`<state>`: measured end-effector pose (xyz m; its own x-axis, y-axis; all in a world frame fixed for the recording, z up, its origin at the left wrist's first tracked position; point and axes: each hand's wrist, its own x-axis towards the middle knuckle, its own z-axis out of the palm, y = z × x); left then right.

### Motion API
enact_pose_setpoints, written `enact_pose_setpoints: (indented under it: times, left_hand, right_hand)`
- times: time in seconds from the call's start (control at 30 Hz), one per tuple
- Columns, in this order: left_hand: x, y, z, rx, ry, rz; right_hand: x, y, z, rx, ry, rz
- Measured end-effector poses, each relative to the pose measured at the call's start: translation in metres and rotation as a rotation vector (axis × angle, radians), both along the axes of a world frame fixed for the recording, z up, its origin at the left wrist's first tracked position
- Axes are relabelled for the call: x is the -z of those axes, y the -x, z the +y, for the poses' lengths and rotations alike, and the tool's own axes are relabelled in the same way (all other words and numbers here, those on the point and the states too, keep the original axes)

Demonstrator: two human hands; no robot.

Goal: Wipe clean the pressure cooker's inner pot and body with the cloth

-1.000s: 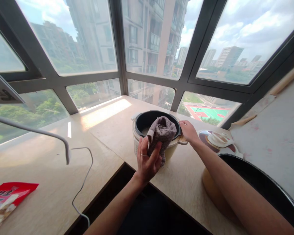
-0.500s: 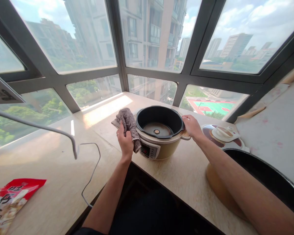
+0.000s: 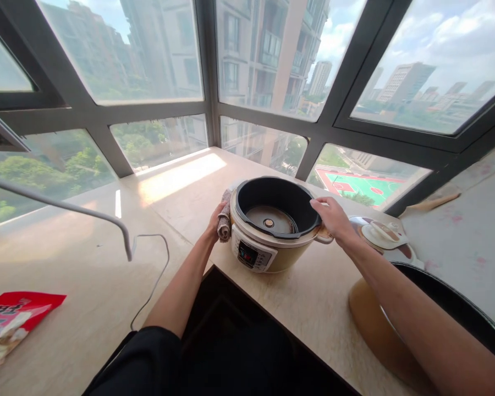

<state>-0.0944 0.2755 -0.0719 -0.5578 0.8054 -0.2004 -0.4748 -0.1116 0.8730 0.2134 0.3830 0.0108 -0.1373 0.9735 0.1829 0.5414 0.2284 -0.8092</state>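
Note:
A beige electric cooker (image 3: 268, 253) with a black inner wall stands lidless on the stone counter by the window. My left hand (image 3: 215, 221) is closed on a grey-brown cloth (image 3: 224, 218) and presses it against the cooker's left side. My right hand (image 3: 333, 218) grips the cooker's right rim by its side handle, fingers curled over the edge.
The cooker's lid (image 3: 381, 236) lies on the counter to the right. A large dark pot (image 3: 445, 308) sits at the near right under my forearm. A white cable (image 3: 148, 286) trails across the counter (image 3: 86, 308) on the left, and a red packet (image 3: 8, 324) lies at the far left.
My left hand has carried the cloth from over the cooker's opening round to its left side and down against the outer wall. My right hand has stayed on the right rim.

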Motion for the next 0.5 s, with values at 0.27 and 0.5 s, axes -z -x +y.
enact_pose_setpoints:
  times: [0.27,0.5]
  left_hand:
    - [0.035,-0.005,-0.007,-0.12,-0.072,0.003]
    - [0.061,-0.053,-0.05,-0.303,-0.134,0.167]
  right_hand:
    - [-0.005,-0.007,0.002,-0.178,0.186,0.039]
    - [-0.013,-0.006,0.005,-0.241,0.224,0.043]
